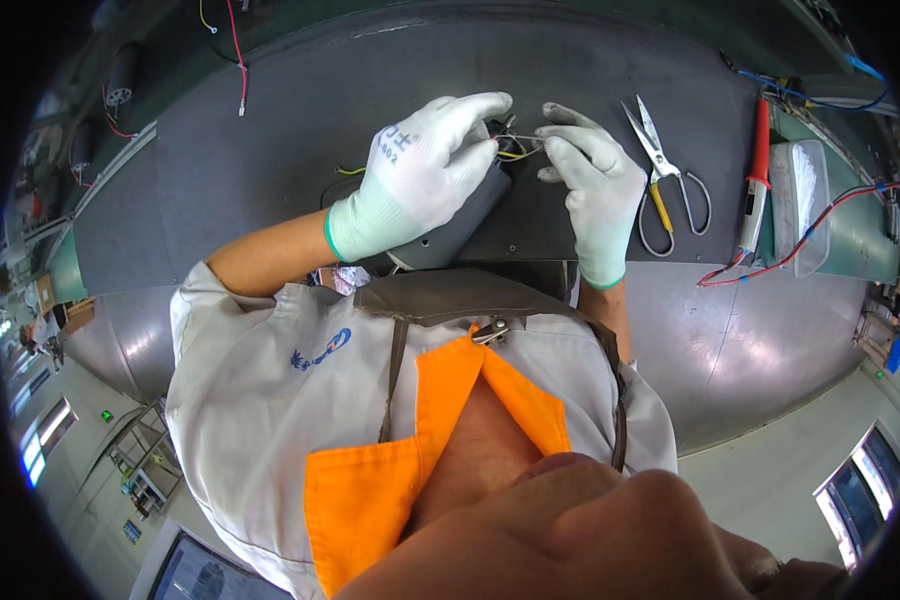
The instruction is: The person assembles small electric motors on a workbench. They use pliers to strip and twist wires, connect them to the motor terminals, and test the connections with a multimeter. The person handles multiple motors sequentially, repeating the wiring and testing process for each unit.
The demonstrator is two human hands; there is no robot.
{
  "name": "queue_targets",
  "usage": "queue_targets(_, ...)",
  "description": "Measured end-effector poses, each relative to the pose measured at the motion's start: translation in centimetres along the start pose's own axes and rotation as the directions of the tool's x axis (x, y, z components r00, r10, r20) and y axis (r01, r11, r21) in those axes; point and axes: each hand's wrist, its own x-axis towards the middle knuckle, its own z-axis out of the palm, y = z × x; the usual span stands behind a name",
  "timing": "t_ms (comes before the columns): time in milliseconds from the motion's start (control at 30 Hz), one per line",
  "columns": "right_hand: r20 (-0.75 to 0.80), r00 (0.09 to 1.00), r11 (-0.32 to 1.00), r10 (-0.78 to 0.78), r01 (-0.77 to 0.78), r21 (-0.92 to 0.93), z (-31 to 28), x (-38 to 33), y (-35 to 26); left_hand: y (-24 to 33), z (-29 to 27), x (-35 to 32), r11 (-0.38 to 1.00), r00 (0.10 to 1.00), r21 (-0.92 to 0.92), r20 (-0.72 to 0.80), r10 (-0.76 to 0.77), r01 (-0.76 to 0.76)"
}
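Both my hands wear white knit gloves with green cuffs. My left hand (420,165) is closed at the fingertips around thin wires at the end of a dark grey cylindrical housing (465,215), which lies on the bench close to my body. A yellow wire (512,156) shows just beyond the left fingertips. My right hand (595,175) pinches a thin pale strand (523,138) between thumb and forefinger; it stretches across to the left hand. Whether that strand is a wire or a tie I cannot tell. My left fingers hide part of the wire ends.
To the right lie scissors (655,150) with a yellow-wrapped handle, a red and white handheld tool (755,180) on a red cable, and a clear plastic bin (802,200). Loose red wire (238,60) hangs at the far left; dark cylinders (122,75) stand beyond the bench's left edge.
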Motion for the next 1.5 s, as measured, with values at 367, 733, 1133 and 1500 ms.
queue_targets(367,-0.148,0.972,0.967,-0.18,0.147,-0.21,-0.8,3.3,5.1,-0.6,0.4,-0.5,0.895,0.968,0.369,0.05,0.248,-0.248)
queue_targets(733,0.384,0.922,0.598,0.058,-0.34,0.726,0.6,4.3,0.9,-1.3,-0.6,1.5,0.762,0.884,0.451,0.285,0.37,-0.465)
queue_targets(1133,0.392,0.906,0.696,0.162,-0.387,0.606,2.2,6.6,-1.4,-1.4,-2.1,2.7,0.467,0.583,0.389,0.706,0.402,-0.794)
queue_targets(1500,0.029,0.989,0.458,-0.148,0.094,-0.884,-13.7,-5.1,6.3,-1.5,-2.2,5.5,0.795,0.811,0.241,0.366,0.457,-0.557)
